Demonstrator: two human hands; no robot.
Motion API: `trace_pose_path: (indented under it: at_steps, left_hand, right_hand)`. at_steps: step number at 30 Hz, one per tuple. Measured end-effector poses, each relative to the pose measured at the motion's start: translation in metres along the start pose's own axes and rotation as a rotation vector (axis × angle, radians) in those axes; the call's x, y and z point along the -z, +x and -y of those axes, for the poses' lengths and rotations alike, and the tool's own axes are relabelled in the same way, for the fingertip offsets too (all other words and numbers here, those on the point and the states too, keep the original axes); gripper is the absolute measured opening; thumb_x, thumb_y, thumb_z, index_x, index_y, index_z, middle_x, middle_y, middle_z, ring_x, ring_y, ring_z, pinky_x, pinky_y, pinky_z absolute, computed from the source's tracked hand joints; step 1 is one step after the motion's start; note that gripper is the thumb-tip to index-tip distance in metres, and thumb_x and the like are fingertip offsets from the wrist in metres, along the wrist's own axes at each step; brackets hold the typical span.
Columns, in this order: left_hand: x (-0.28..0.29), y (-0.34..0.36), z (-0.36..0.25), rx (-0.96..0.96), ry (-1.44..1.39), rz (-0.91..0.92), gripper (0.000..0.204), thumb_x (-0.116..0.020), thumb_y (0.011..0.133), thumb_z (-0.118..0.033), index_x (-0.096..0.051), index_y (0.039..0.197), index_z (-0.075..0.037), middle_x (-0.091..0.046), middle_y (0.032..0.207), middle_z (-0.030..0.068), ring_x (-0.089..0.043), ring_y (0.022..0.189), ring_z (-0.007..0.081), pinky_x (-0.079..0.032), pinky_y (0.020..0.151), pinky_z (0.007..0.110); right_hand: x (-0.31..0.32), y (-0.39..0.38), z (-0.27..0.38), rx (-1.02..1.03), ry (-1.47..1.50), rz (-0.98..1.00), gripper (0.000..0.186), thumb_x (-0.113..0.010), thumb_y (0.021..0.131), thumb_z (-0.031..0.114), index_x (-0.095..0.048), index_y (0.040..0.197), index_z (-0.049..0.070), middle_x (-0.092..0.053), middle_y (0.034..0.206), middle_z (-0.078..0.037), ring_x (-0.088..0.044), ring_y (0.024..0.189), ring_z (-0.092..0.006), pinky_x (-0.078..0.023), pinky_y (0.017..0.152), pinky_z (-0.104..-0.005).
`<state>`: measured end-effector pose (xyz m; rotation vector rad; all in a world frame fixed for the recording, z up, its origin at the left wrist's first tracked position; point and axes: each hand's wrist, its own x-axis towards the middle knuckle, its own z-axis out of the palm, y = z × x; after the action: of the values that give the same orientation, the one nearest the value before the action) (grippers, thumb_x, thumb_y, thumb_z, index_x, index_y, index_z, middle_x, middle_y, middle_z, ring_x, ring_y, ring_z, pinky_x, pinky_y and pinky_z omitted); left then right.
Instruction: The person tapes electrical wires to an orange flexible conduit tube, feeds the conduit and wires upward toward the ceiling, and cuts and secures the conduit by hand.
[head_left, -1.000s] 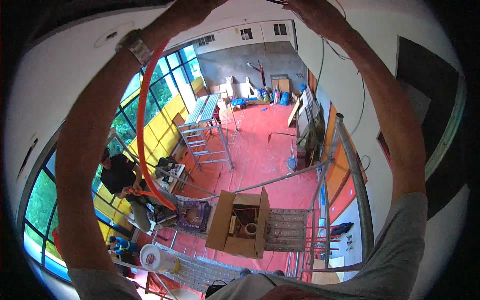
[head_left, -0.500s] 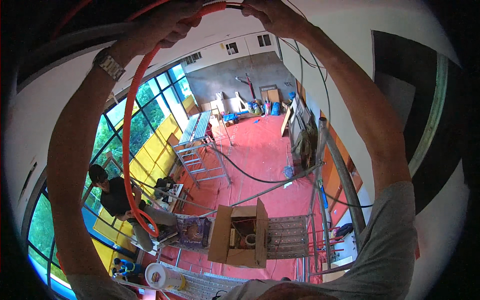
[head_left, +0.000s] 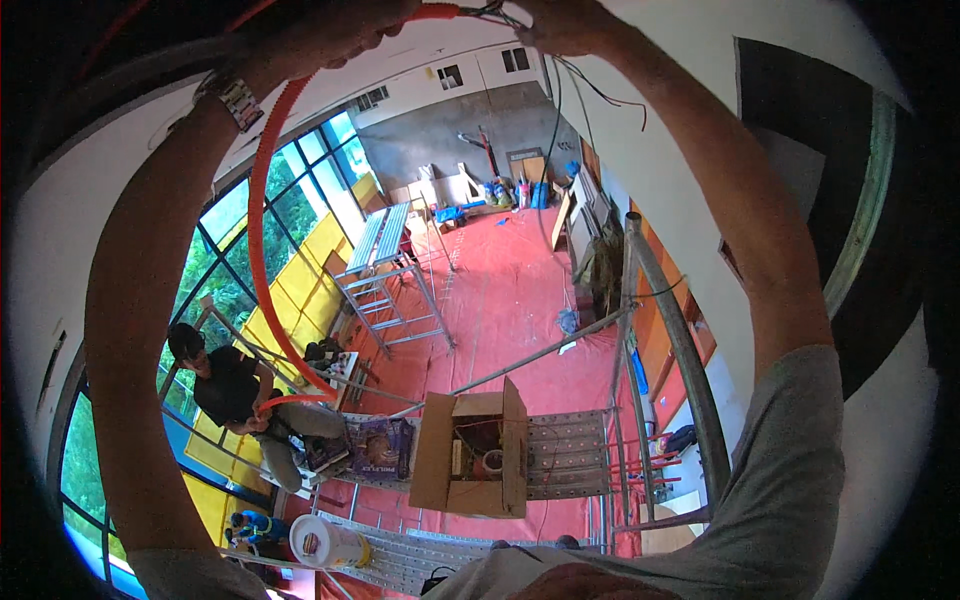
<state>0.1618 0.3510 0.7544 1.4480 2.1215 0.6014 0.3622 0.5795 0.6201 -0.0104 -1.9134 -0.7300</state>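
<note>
Below the left hand (head_left: 350, 30) and right hand (head_left: 562, 26), a perforated metal platform (head_left: 568, 455) stood above a red floor (head_left: 490, 300). The left was curled around a ribbed orange tube (head_left: 257, 230), curving downward; the right pinched thin wires (head_left: 489, 13) at its end.

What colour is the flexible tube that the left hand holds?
The tube is orange-red; the head view shows it best.

orange corrugated conduit (head_left: 257, 225) hangs in a curve; dark wires (head_left: 492, 13) leave its upper end

Scaffolding (head_left: 568, 455) and floor sheeting (head_left: 500, 295) (red) show it — a building site.
</note>
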Motion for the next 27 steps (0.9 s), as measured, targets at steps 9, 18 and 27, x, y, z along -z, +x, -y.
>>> trace_pose_path:
  at_steps: [9, 18, 27]
  left_hand:
    - [-0.04, -0.01, 0.002, -0.374, 0.092, -0.361, 0.031, -0.05, 0.107, -0.043, -0.061, 0.1, -0.016, -0.047, 0.072, -0.0078, -0.037, 0.054, 0.0048, -0.031, 0.046, 0.023]
    - [-0.059, -0.012, -0.019, -0.243, 0.023, -0.246, 0.037, -0.056, 0.105, -0.049, -0.054, 0.085, -0.018, -0.041, 0.063, -0.0089, -0.033, 0.049, 0.0046, -0.027, 0.043, 0.023]
    - [-0.081, 0.026, -0.002, -0.336, -0.012, -0.34, 0.042, -0.057, 0.104, -0.052, -0.06, 0.085, -0.015, -0.041, 0.059, -0.0093, -0.033, 0.044, 0.0045, -0.027, 0.039, 0.024]
  right_hand:
    - [-0.049, 0.02, -0.06, 0.225, 0.288, -0.134, 0.021, -0.06, 0.1, 0.01, -0.06, 0.12, 0.005, -0.062, 0.114, -0.015, -0.059, 0.114, -0.0327, -0.051, 0.095, -0.0442]
    - [-0.072, 0.03, -0.056, 0.307, 0.234, -0.226, 0.017, -0.057, 0.095, 0.003, -0.059, 0.112, 0.002, -0.06, 0.105, -0.017, -0.059, 0.102, -0.0332, -0.051, 0.089, -0.0441]
    - [-0.061, 0.033, -0.039, 0.196, 0.255, 0.028, 0.02, -0.06, 0.094, 0.005, -0.056, 0.113, 0.002, -0.056, 0.11, -0.017, -0.057, 0.108, -0.0328, -0.051, 0.088, -0.0439]
